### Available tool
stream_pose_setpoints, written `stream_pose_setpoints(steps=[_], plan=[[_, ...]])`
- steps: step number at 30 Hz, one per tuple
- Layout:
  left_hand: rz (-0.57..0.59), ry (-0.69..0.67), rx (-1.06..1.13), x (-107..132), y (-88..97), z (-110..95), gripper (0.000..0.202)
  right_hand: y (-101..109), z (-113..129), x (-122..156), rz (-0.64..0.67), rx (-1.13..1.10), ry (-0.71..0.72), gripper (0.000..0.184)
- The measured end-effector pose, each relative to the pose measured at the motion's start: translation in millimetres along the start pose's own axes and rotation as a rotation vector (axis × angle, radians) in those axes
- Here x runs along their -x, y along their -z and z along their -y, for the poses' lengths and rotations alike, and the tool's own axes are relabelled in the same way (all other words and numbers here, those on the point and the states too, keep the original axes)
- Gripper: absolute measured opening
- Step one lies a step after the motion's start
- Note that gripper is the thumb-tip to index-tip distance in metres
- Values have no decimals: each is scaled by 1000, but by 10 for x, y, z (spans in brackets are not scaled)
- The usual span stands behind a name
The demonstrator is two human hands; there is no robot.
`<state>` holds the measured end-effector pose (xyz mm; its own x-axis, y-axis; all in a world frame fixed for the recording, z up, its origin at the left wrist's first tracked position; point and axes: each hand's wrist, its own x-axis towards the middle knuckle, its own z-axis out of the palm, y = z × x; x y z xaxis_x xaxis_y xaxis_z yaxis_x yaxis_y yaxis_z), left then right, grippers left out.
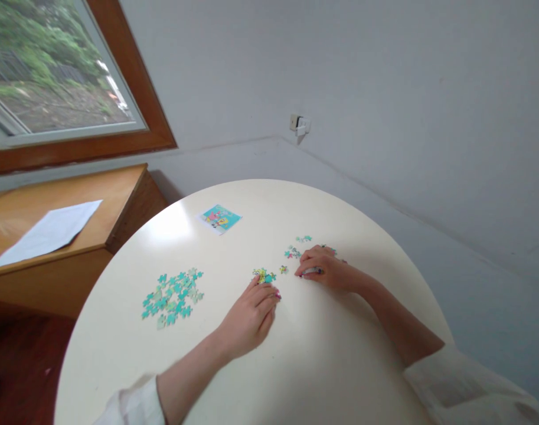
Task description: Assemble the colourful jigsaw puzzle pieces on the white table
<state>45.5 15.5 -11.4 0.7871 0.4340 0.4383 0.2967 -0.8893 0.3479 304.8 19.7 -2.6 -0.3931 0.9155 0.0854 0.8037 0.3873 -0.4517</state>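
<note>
My left hand (250, 316) rests on the table with its fingers bent and close together. A pink piece (277, 294) shows at its fingertips, and its index finger touches a small cluster of yellow and teal puzzle pieces (264, 275). To the right, my right hand (326, 267) curls over more pieces, with a light-coloured puzzle piece (312, 270) visible between thumb and fingers. Its palm hides part of what lies beneath. One loose yellowish piece (284, 270) lies between the hands. Just beyond the right hand are teal and pink pieces (292, 252) and a few others (303, 239).
Many teal and pale green pieces (176, 295) lie spread on the left of the round white table (340, 378). A printed picture card (220, 219) lies towards the back. Left of the table stands a wooden cabinet (123, 195) bearing a white sheet (52, 231).
</note>
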Motion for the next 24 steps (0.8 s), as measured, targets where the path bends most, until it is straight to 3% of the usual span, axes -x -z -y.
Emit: stream_pose_setpoints(steps=[4, 9, 14, 19, 24], plan=[[-49, 7, -1, -10, 19, -3, 25, -10, 19, -2, -50, -40, 36, 16], [-105, 71, -52, -18, 60, -32, 26, -8, 35, 7, -92, -14, -39, 10], [-7, 76, -86, -15, 49, -67, 30, -10, 57, 6, -70, -29, -78, 6], [76, 53, -116, -6, 34, -103, 33, -26, 47, -7, -109, -1, -143, 14], [123, 51, -147, 20, 35, -159, 34, -34, 42, -4, -96, -5, -109, 10]])
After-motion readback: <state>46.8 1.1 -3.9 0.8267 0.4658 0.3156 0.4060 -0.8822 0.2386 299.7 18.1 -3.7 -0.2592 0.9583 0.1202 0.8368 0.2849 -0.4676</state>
